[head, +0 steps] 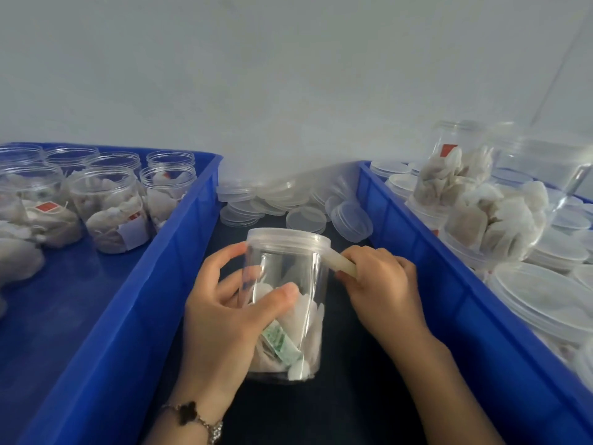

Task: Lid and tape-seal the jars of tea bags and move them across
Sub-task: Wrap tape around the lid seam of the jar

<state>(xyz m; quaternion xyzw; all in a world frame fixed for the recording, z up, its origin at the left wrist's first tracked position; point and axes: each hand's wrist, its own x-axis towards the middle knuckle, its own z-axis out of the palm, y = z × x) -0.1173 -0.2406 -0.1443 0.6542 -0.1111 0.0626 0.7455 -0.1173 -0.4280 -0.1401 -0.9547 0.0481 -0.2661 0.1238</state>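
Lidded jar stands on the dark table strip between the two blue crates, near its front edge. Left hand wraps the jar wall, thumb across the front, likely to steady it for taping. Right hand, fingers curled, pinches a pale tape strip against the lid seam.

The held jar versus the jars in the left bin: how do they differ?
The held jar wears a lid; the left-bin jars stand open-mouthed. The held jar is gripped by the left hand between the bins, while the right hand holds a pale strip at its rim; the left-bin jars stand untouched. Both are clear plastic holding tea bags.
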